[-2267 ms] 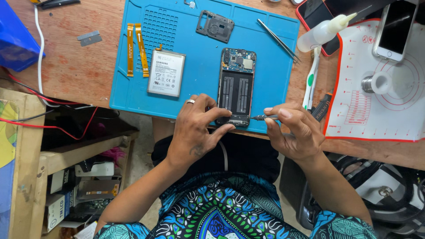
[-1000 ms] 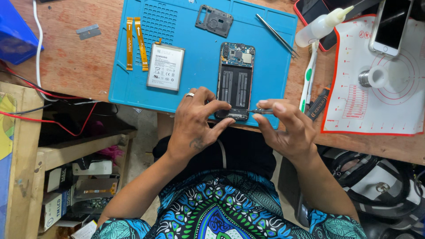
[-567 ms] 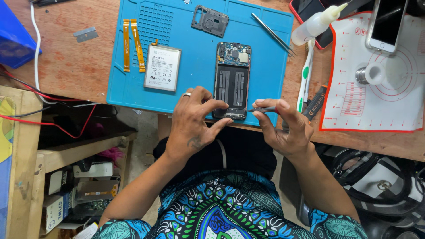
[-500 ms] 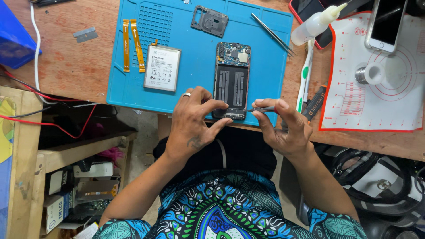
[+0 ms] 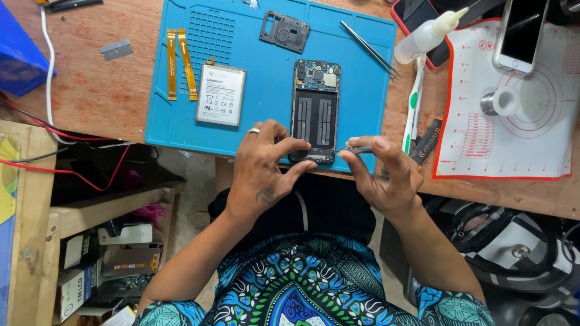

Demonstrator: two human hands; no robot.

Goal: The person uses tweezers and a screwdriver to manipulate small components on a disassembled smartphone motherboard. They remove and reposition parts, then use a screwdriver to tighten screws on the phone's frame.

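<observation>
Back and silver battery (image 5: 220,94) are off the opened black phone (image 5: 315,111); left hand (image 5: 264,168) pinches its bottom edge, right hand (image 5: 379,175) pinches thin metal tweezers (image 5: 358,148) there.

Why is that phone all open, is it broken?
The opened phone lies on the blue mat with its back off; its battery lies apart to the left. Both hands work its bottom edge. Nothing spilled.

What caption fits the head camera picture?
Left hand steadies an opened black phone on a blue rubber mat; right hand pinches a thin metal tool.
</observation>
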